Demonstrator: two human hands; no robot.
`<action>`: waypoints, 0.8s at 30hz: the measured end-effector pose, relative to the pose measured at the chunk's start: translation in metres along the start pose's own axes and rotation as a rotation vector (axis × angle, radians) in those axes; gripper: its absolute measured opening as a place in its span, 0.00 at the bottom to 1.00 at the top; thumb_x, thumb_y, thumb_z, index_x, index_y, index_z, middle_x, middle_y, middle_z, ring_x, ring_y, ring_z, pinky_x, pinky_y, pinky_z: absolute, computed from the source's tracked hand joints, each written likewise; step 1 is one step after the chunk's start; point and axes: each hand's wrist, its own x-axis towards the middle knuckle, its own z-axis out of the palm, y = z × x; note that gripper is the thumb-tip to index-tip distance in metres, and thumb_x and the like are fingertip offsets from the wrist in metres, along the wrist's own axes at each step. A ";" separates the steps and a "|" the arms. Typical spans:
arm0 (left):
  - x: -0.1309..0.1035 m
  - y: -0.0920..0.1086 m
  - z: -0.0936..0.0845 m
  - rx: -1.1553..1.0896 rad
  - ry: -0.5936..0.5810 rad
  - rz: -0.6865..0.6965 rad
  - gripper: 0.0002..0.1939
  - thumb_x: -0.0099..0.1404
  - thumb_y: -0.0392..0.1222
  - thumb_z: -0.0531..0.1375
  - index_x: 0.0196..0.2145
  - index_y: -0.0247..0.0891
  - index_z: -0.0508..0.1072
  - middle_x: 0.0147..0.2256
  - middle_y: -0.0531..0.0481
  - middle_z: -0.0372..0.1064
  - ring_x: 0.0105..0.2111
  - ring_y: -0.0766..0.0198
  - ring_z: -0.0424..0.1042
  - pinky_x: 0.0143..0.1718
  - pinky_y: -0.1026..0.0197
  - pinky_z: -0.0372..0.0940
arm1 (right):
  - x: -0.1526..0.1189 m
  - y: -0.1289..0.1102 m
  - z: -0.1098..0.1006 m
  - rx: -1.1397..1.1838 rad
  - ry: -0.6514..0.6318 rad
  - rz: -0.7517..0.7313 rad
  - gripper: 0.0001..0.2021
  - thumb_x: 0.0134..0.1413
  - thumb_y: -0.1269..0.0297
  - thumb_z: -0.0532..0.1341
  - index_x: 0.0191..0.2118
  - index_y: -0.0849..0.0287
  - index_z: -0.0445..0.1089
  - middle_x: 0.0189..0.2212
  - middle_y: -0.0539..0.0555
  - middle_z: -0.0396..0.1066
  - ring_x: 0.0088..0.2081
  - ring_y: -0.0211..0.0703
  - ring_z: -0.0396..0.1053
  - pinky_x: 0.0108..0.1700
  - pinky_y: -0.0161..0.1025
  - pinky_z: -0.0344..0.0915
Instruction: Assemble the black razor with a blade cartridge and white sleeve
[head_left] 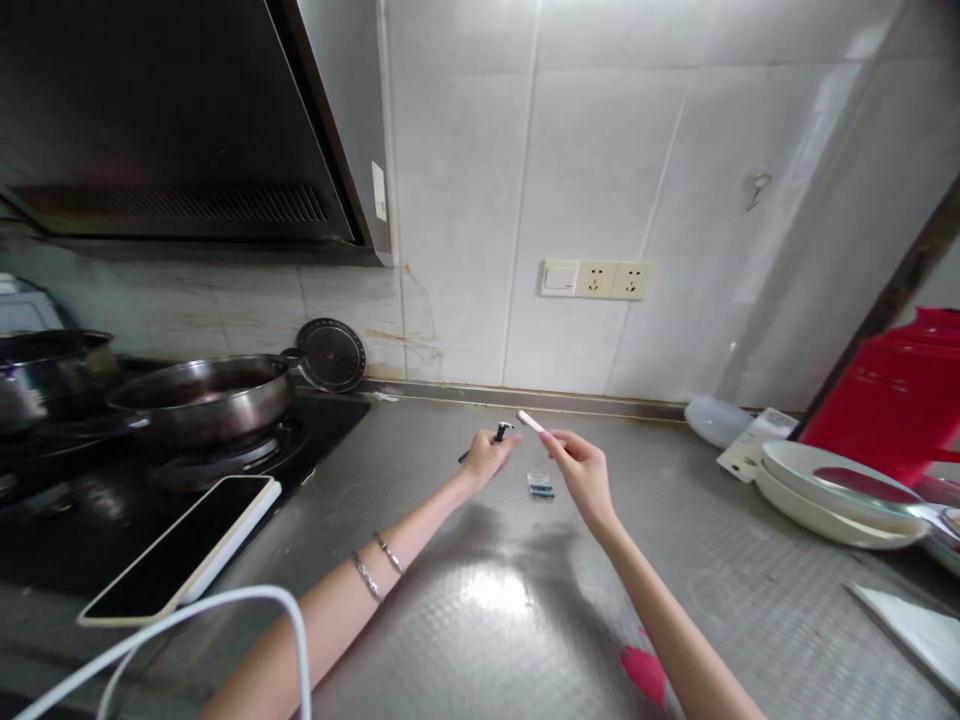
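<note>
My left hand (486, 458) is closed around a slim black-handled tool (501, 432) with a small silver crosspiece at its top, much like a razor handle. Between the thumb and fingers of my right hand (583, 470) is a short white stick (530, 421), its far end darker and pointing up and left. What kind of stick it is cannot be made out. Both hands are above the metal counter (420, 600), a short gap apart. Below and between them lies a small clear case (540, 486) with dark green strips in it.
At left, a steel pan (206, 395) stands on the black stove (67, 530), beside a phone (184, 545). A white cable (225, 597) loops over my left forearm. Stacked plates (832, 505), a clear bowl (716, 422) and a red container (892, 390) are at right. Wall sockets (613, 280) sit behind.
</note>
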 end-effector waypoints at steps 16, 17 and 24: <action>0.002 0.000 -0.003 -0.033 0.000 0.038 0.19 0.51 0.46 0.55 0.11 0.38 0.51 0.09 0.61 0.44 0.12 0.76 0.44 0.17 0.66 0.40 | -0.002 0.004 0.003 -0.016 -0.093 -0.031 0.20 0.45 0.48 0.59 0.30 0.63 0.76 0.21 0.52 0.69 0.24 0.38 0.61 0.26 0.33 0.54; 0.002 0.000 -0.002 -0.031 -0.003 0.036 0.19 0.51 0.47 0.55 0.11 0.38 0.51 0.09 0.61 0.44 0.12 0.76 0.44 0.17 0.66 0.40 | -0.002 0.005 0.002 -0.016 -0.092 -0.019 0.20 0.44 0.48 0.60 0.30 0.64 0.76 0.21 0.52 0.69 0.24 0.38 0.61 0.26 0.33 0.54; 0.002 -0.002 -0.001 -0.014 -0.006 0.037 0.21 0.51 0.49 0.56 0.11 0.38 0.51 0.09 0.61 0.43 0.12 0.75 0.44 0.17 0.66 0.40 | -0.003 0.006 0.000 0.004 -0.076 -0.026 0.20 0.45 0.48 0.59 0.30 0.64 0.75 0.22 0.52 0.69 0.24 0.38 0.60 0.26 0.33 0.54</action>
